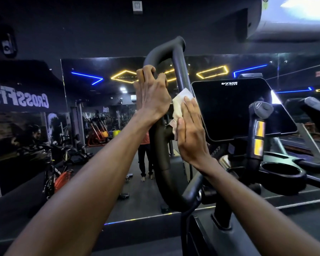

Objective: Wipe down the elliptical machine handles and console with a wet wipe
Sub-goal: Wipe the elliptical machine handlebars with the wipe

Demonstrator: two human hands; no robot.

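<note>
One crumpled wipe [179, 103], curved matte handle [181, 71]

My right hand [190, 132] covers most of the wet wipe [179, 100]; only its upper and left edges show. My left hand [151, 95] hides the stretch of handle [179, 67] it grips. Part of the console [238, 108]'s left edge sits behind my fingers, and the small print under its logo [229, 83] is too tiny to read.

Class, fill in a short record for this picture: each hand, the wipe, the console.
Left hand: grips the black looped tubular handle near its top
Right hand: straight fingers press the white crumpled wet wipe
Wipe position: against the handle's right bar, beside the dark rectangular console screen
Screen state: unlit
</note>
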